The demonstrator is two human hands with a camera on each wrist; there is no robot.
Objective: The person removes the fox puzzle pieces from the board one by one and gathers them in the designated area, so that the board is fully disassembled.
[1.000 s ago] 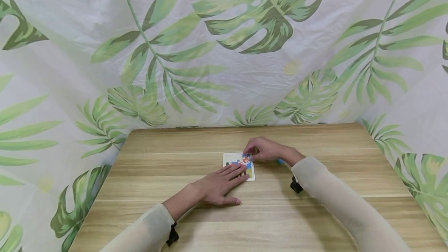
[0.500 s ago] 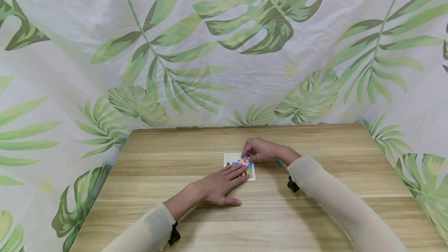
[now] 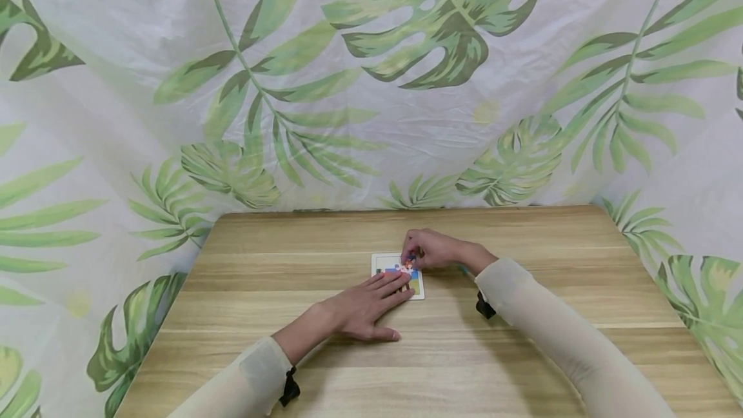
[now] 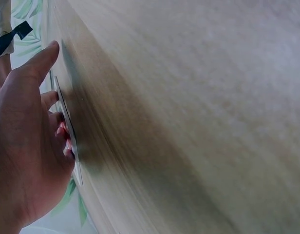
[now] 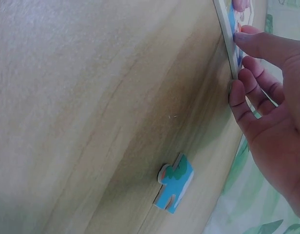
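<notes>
A small white-framed picture puzzle board (image 3: 383,262) lies flat at the middle of the wooden table (image 3: 522,231). My left hand (image 3: 390,286) lies flat, its straight fingers pressing the board's near edge; the left wrist view shows that hand (image 4: 23,146) beside the thin board edge (image 4: 67,122). My right hand (image 3: 411,258) hovers over the board's far right corner, pinching a coloured puzzle piece (image 3: 409,266) against it. In the right wrist view, the right thumb (image 5: 259,46) touches the board's face (image 5: 232,19). A loose blue-green piece (image 5: 175,183) lies on the table under my right wrist.
A leaf-printed white cloth (image 3: 371,82) hangs behind and around the table. The table's far edge (image 3: 406,210) meets the cloth. Bare wood (image 3: 261,244) surrounds the board.
My right hand has shifted slightly left over the board's far right corner with the piece. The left hand has stayed put.
</notes>
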